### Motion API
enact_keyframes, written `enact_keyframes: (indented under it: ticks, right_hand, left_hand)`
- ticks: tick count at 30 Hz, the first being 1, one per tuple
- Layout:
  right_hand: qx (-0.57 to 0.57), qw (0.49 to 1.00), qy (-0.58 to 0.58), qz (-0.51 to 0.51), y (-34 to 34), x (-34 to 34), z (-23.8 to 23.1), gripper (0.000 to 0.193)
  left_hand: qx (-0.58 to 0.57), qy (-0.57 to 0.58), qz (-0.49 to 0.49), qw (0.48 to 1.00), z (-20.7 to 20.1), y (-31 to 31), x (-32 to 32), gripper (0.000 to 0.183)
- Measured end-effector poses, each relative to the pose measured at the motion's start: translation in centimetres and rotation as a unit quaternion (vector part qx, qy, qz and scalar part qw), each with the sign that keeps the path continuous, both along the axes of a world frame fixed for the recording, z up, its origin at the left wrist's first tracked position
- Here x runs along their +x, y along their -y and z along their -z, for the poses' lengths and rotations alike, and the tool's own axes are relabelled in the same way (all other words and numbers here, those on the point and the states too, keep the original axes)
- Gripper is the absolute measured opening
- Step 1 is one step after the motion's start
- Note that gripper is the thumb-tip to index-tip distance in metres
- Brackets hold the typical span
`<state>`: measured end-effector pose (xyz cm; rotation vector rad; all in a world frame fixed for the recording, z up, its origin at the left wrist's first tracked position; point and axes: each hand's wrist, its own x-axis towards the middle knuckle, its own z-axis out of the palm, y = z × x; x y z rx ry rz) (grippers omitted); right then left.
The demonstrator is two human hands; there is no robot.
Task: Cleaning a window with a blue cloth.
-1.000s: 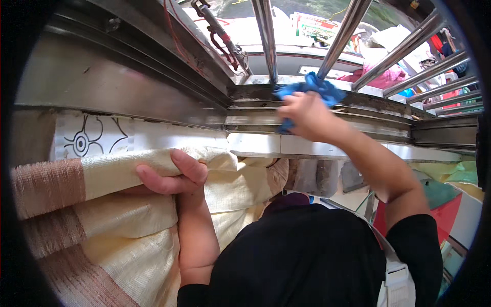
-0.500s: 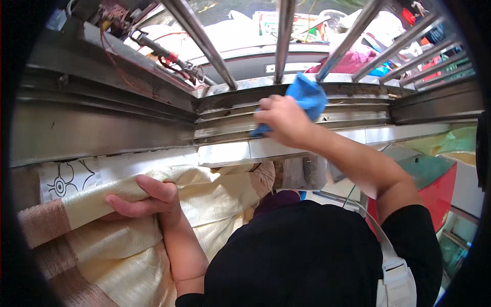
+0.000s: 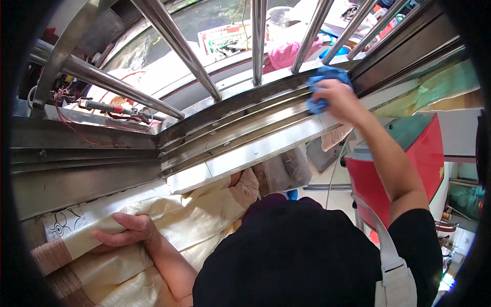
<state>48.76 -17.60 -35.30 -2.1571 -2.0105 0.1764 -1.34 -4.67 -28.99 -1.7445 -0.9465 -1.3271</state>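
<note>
Nearest: wearer's black shirt [image 3: 307,256] fills the view from 5 to 6 o'clock; a pale strap [image 3: 393,266] crosses it at 4 o'clock.

Left hand [image 3: 128,231] at 8 o'clock, on a fold of the cream curtain [image 3: 179,207], which has brown bands toward its left end. Two digits visible, slightly spread and lying against the fabric; remaining fingers hidden, so firmness of hold cannot be told. A white tile with a black line pattern [image 3: 60,225] shows just above the curtain, farther out at 8 o'clock.

At 3 o'clock, below ledge height: red box-like unit [image 3: 427,153] with a grey-green top, partly behind the right forearm.

White tiled ledge [image 3: 238,159] runs obliquely through the centre, rising toward 2 o'clock. Beyond it, parallel: metal window track [image 3: 230,134], several grooves, dark marks and specks along them.

Right hand [image 3: 336,101] at 2 o'clock, arm stretched out. Fingers closed around a crumpled blue cloth [image 3: 330,74]. Cloth located between 1 and 2 o'clock, at the right end of the track, near the corner with the dark side frame [image 3: 404,51]; it bulges out on both sides of the fingers.

Past the track: round metal bars [image 3: 258,43], fanned from 10 through 12 to 1 o'clock. Outside them: pink fabric [image 3: 285,55] near 12:30; at 10 o'clock, a rod-shaped object [image 3: 110,108], dark with a red section, beside thin red wires [image 3: 69,120].
</note>
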Motion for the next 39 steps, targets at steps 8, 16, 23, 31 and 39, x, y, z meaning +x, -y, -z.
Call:
enact_keyframes:
  ticks: [8, 16, 23, 31, 39]
  right_hand:
    - [0.096, 0.989, -0.105, -0.026, -2.2, -5.2, 1.6, 0.023]
    - [0.301, 0.898, -0.312, 0.077, -3.6, -10.7, 3.0, 0.041]
    - [0.233, 0.958, -0.061, 0.154, -2.9, -4.7, 2.0, 0.036]
    - [0.194, 0.977, -0.092, -0.004, -10.3, -19.7, 3.1, 0.030]
    - [0.190, 0.970, -0.150, 0.018, -7.6, -10.8, 2.2, 0.021]
  left_hand:
    - [-0.025, 0.031, 0.035, 0.999, 0.3, 0.2, 1.0, 0.056]
    - [-0.035, -0.012, -0.004, 0.999, -0.2, 0.3, 1.1, 0.058]
    - [0.006, -0.022, -0.042, 0.999, 0.9, -0.1, -0.9, 0.055]
    - [-0.023, -0.002, 0.009, 1.000, 0.3, 0.2, 1.0, 0.059]
    - [-0.058, 0.049, 0.051, 0.996, 0.8, 0.3, 0.1, 0.056]
